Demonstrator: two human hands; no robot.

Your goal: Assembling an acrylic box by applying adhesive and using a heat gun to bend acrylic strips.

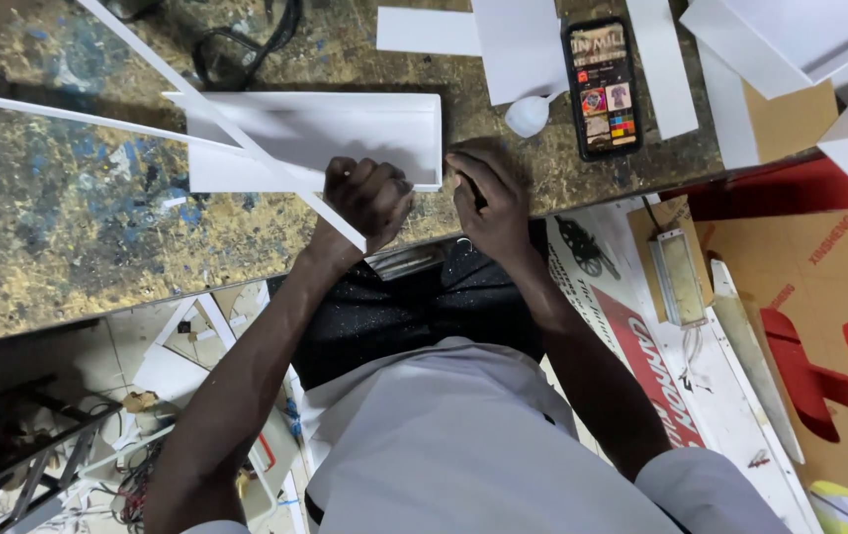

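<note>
Two hands meet at the worktop's (97,227) near edge, where my left hand (369,198) closes its fingers round a thin white strip (246,143) lying across a white tray (345,133), the right hand (488,203) curls, grip unclear, beside a phone (602,84), with little open room.

One white open tray (345,133), one phone (602,87), one small white cap (528,115) on the bench. Two long thin white strips (246,138) cross at left. Two hands: left hand (369,201), right hand (491,203).
</note>
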